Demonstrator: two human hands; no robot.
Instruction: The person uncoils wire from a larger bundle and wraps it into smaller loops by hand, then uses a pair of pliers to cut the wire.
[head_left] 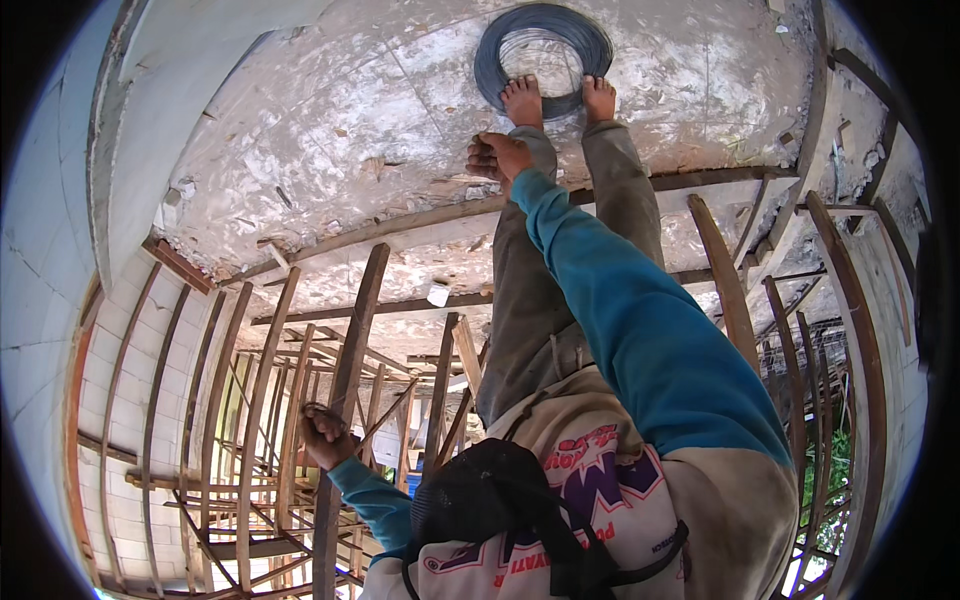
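Note:
My right hand (pixel 500 155), at the end of a blue sleeve, reaches toward my bare feet (pixel 520 98) with its fingers curled; what it holds, if anything, is too small to make out. Just beyond it a coil of dark wire (pixel 543 18) lies on the dusty pale slab, with my toes on its near part. My left hand (pixel 325 435) is low at the left beside an upright timber (pixel 358 320), fingers wrapped round a small dark object that I cannot identify.
Wooden battens (pixel 350 230) run across the slab beyond many timber posts and braces (pixel 265 390). A white block wall (pixel 130 380) and a pale panel (pixel 150 100) curve along the left. More timbers (pixel 840 290) stand at the right, and small debris (pixel 375 165) is scattered on the slab.

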